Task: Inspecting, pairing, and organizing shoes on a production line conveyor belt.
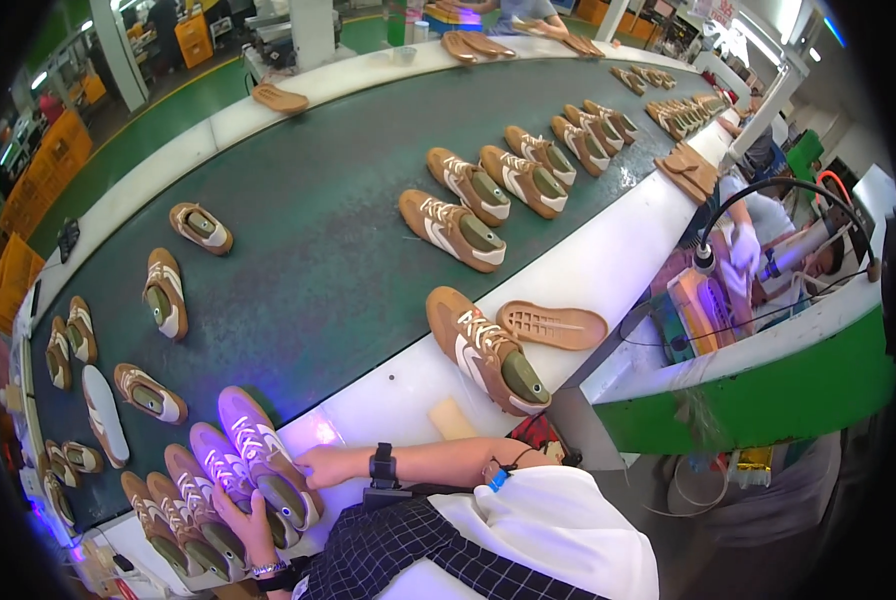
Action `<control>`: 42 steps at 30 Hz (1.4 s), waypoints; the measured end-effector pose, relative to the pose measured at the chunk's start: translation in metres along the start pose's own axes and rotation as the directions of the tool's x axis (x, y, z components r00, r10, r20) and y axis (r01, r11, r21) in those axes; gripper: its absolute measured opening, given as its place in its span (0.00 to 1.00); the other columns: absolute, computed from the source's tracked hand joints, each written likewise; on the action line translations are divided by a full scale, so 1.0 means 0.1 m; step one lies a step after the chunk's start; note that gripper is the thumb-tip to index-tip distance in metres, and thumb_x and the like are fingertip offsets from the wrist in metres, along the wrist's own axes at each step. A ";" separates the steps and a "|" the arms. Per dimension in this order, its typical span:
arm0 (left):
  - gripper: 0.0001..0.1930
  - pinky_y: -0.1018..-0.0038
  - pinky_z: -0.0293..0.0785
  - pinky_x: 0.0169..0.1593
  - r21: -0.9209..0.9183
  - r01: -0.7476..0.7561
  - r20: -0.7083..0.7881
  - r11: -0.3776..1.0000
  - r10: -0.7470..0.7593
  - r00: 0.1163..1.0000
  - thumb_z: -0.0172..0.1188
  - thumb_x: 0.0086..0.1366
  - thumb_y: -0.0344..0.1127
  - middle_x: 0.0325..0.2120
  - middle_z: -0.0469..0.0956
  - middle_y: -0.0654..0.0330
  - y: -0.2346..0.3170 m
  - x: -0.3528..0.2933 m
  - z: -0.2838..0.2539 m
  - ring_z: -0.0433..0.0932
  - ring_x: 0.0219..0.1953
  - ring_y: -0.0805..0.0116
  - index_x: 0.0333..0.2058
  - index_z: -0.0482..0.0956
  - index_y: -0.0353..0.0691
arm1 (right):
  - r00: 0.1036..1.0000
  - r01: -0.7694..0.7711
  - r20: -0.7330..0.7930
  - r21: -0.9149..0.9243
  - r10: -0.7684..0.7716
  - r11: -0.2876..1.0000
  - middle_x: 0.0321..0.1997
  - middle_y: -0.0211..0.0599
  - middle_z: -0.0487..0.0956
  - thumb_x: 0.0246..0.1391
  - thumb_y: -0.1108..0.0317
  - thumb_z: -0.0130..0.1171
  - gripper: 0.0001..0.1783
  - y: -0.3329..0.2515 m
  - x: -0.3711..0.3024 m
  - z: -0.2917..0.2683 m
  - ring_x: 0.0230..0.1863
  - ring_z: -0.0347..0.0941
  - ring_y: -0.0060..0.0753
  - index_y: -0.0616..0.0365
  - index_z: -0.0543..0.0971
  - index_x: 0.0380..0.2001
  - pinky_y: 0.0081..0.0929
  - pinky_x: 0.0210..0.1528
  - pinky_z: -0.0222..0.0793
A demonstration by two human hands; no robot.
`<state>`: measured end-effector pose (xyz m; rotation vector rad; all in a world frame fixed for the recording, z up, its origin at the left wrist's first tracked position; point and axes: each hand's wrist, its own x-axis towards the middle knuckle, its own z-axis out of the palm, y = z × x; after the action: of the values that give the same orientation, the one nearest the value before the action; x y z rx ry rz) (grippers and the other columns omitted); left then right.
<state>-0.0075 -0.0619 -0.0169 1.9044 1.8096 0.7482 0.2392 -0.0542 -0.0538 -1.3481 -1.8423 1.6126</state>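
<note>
A row of brown lace-up sneakers with pale side stripes stands at the lower left, partly on the white ledge. My right hand [326, 467] reaches across from the right, its fingers curled against the side of the end sneaker [256, 435], which purple light tints. My left hand [250, 525] lies with thumb and fingers apart against the neighbouring sneaker [218, 450]. Green lasts [288, 502] fill the shoe openings. Further right on the ledge a larger-looking sneaker [478, 345] sits beside a loose tan sole [553, 325].
The dark green conveyor belt [298, 210] carries several more sneakers [458, 230] and a pale sole [104, 415]. At the right, a co-worker's gloved hand [743, 248] is near a purple-lit sole [706, 300], behind a green-sided bench [738, 385]. Stacked soles [686, 170] lie on the ledge.
</note>
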 end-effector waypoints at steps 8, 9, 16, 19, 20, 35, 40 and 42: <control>0.40 0.55 0.50 0.66 0.122 0.058 0.042 0.991 -0.064 0.997 0.65 0.49 0.34 0.60 0.57 0.38 0.14 0.01 -0.02 0.55 0.62 0.40 0.61 0.58 0.32 | 0.984 -0.060 -0.154 0.153 0.084 0.986 0.36 0.42 0.81 0.47 0.64 0.59 0.18 0.26 -0.39 -0.31 0.37 0.77 0.36 0.62 0.78 0.41 0.31 0.41 0.72; 0.40 0.55 0.50 0.66 0.202 0.027 0.037 0.979 -0.035 0.999 0.65 0.49 0.35 0.60 0.57 0.37 0.20 0.02 -0.06 0.55 0.62 0.39 0.61 0.59 0.31 | 0.982 -0.106 -0.133 0.198 0.133 0.974 0.37 0.39 0.81 0.49 0.64 0.58 0.20 0.27 -0.43 -0.35 0.37 0.77 0.32 0.61 0.77 0.45 0.29 0.42 0.73; 0.38 0.53 0.55 0.63 0.186 -0.351 0.399 0.918 0.256 0.881 0.66 0.47 0.40 0.56 0.63 0.39 1.15 0.23 -0.59 0.60 0.60 0.39 0.57 0.65 0.33 | 0.959 -0.119 -0.118 0.661 0.259 0.741 0.36 0.35 0.81 0.57 0.67 0.54 0.12 0.40 -0.54 -0.36 0.32 0.78 0.26 0.60 0.78 0.43 0.23 0.32 0.76; 0.36 0.52 0.59 0.60 0.173 -0.509 0.495 0.843 0.372 0.785 0.66 0.47 0.41 0.51 0.68 0.41 1.45 0.28 -0.75 0.65 0.55 0.39 0.55 0.67 0.36 | 0.947 -0.133 -0.138 0.655 0.291 0.743 0.38 0.40 0.80 0.60 0.67 0.50 0.15 0.43 -0.49 -0.33 0.33 0.78 0.29 0.61 0.73 0.47 0.27 0.32 0.78; 0.35 0.50 0.60 0.58 0.159 -0.506 0.509 0.848 0.369 0.778 0.66 0.49 0.41 0.49 0.69 0.41 1.51 0.29 -0.74 0.65 0.54 0.40 0.56 0.65 0.37 | 0.947 -0.143 -0.123 0.667 0.297 0.732 0.38 0.41 0.79 0.60 0.67 0.49 0.14 0.43 -0.49 -0.33 0.34 0.78 0.30 0.62 0.72 0.47 0.28 0.33 0.78; 0.28 0.46 0.47 0.66 0.391 -0.771 0.646 0.503 0.446 0.619 0.52 0.59 0.35 0.49 0.71 0.40 1.49 0.22 -0.54 0.66 0.58 0.44 0.59 0.66 0.35 | 0.925 -0.100 -0.204 0.683 0.321 0.723 0.31 0.41 0.79 0.58 0.71 0.51 0.10 0.28 -0.43 -0.27 0.26 0.79 0.32 0.65 0.73 0.41 0.25 0.24 0.77; 0.27 0.47 0.46 0.66 0.407 -0.798 0.650 0.444 0.473 0.595 0.53 0.58 0.36 0.48 0.73 0.44 1.51 0.19 -0.49 0.68 0.57 0.47 0.58 0.67 0.36 | 0.922 -0.105 -0.211 0.672 0.326 0.733 0.30 0.40 0.79 0.58 0.71 0.51 0.10 0.27 -0.43 -0.28 0.26 0.79 0.31 0.64 0.73 0.41 0.24 0.24 0.77; 0.27 0.48 0.46 0.66 0.391 -0.812 0.667 0.433 0.474 0.575 0.54 0.58 0.36 0.47 0.74 0.45 1.53 0.17 -0.47 0.68 0.56 0.49 0.57 0.67 0.36 | 0.919 -0.104 -0.218 0.670 0.329 0.735 0.30 0.39 0.79 0.58 0.71 0.51 0.10 0.28 -0.43 -0.28 0.25 0.79 0.31 0.64 0.73 0.41 0.24 0.24 0.77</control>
<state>0.0819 -0.0596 0.1173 3.0348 0.9747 -0.3021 0.2932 -0.0757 -0.0571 -1.4065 -0.8122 1.7719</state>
